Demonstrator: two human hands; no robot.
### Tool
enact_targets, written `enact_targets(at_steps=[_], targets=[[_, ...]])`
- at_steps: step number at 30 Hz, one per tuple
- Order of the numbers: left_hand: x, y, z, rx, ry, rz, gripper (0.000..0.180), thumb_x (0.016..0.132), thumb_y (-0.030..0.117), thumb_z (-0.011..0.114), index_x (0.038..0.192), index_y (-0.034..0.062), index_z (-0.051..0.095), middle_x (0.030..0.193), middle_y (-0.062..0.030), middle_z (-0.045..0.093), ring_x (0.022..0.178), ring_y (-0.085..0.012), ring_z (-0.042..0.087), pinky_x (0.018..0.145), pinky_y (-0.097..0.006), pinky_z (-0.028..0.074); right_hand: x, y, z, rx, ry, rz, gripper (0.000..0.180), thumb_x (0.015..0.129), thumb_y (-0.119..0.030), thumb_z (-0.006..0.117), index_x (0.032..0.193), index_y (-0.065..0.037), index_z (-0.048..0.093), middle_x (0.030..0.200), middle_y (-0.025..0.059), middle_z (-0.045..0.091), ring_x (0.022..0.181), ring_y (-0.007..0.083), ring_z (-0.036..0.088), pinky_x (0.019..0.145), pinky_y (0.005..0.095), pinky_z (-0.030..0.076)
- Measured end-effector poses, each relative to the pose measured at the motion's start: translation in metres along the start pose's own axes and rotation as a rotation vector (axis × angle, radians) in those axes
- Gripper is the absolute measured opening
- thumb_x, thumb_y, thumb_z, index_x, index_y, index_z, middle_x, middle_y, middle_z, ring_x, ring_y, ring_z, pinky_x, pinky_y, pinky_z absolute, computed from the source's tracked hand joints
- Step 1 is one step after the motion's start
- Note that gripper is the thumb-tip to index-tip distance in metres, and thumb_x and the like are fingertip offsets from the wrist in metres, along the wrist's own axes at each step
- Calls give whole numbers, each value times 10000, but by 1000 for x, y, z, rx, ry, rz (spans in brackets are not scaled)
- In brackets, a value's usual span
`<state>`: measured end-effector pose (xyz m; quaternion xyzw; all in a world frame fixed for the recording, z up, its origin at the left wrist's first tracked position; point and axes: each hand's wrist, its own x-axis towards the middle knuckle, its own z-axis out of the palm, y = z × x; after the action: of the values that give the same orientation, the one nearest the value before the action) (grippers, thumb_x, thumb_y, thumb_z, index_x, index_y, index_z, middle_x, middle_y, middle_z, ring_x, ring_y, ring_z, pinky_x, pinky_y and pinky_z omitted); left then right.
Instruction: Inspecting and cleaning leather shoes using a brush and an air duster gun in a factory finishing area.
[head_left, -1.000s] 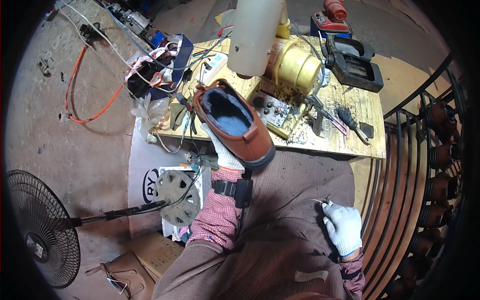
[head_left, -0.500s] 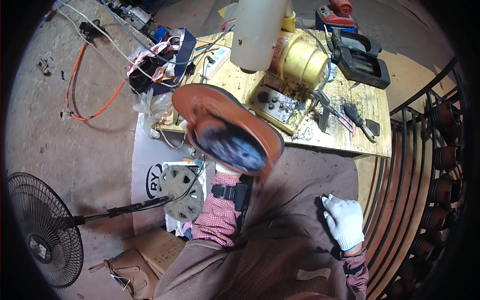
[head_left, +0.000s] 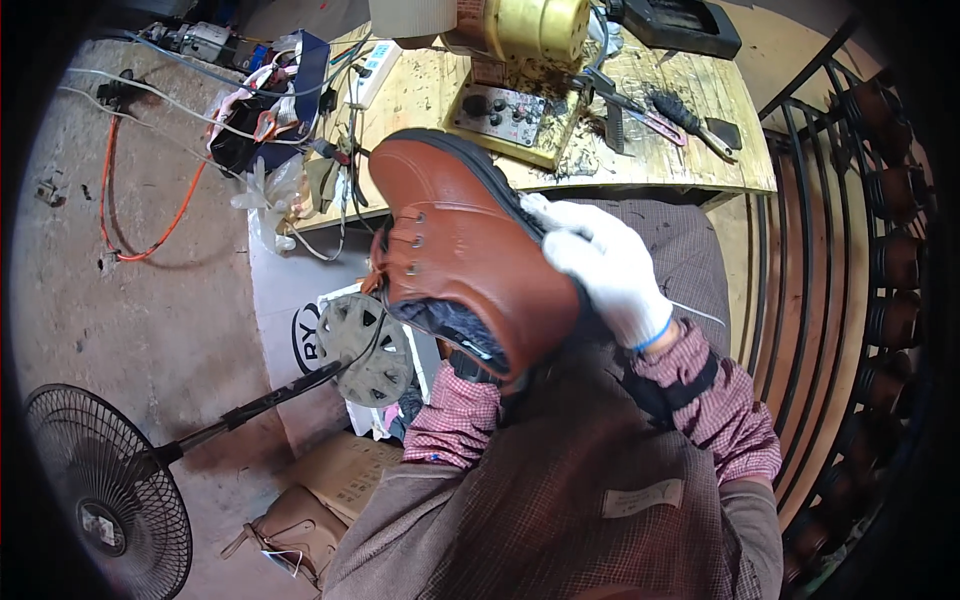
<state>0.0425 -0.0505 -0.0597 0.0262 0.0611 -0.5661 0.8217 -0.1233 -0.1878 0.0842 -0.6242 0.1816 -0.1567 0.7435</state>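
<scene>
A reddish-brown leather boot (head_left: 485, 250) with a dark sole and a dark fuzzy lining is held up over my lap, its toe toward the bench. Metal eyelets and a brown lace show along its left side. My left forearm reaches up beneath the boot; the hand itself is hidden behind it, bearing the boot from below. My right hand (head_left: 610, 265), in a white knit glove, is closed against the sole edge on the right side of the boot, fingertips at the rim. Whether something small sits under those fingertips cannot be seen.
A wooden bench (head_left: 420, 95) ahead carries a yellow machine (head_left: 535, 25), a control panel (head_left: 500, 112), a black brush (head_left: 675, 110) and a scraper (head_left: 722, 140). Left stands a fan (head_left: 105, 500); a brown bag (head_left: 300, 525) lies nearby. A metal rack (head_left: 800, 250) with brown boots lines the right.
My right hand has come up from my lap to the sole edge. The boot has turned, its upper and eyelets now showing more. The view has shifted, with the bench higher in it.
</scene>
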Motion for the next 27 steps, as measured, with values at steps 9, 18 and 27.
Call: enact_targets(at_steps=[9, 18, 27], targets=[[-16, 10, 13, -21, 51, -16, 757, 993, 699, 422, 1480, 122, 483, 1457, -181, 557, 1310, -354, 562, 1133, -539, 428, -25, 41, -47, 437, 356, 84, 436, 1060, -148, 561, 1430, 81, 537, 1316, 158, 643, 1028, 203, 691, 841, 310, 601], [12, 0, 20, -87, 86, -56, 790, 981, 726, 416, 1489, 124, 479, 1457, -186, 558, 1290, -362, 579, 1112, -547, 449, -76, 7, -52, 190, 335, 157, 510, 1010, -102, 637, 1480, 45, 506, 1504, 151, 558, 1244, 233, 627, 1055, 360, 520], [-13, -9, 29, -128, 163, -154, 824, 969, 753, 411, 1499, 126, 474, 1457, -191, 560, 1269, -370, 596, 1092, -556, 471, -14, -14, -12, 331, -207, 177, 828, 848, -143, 770, 1553, 66, 388, 1575, 218, 465, 1463, 293, 440, 1244, 369, 301]])
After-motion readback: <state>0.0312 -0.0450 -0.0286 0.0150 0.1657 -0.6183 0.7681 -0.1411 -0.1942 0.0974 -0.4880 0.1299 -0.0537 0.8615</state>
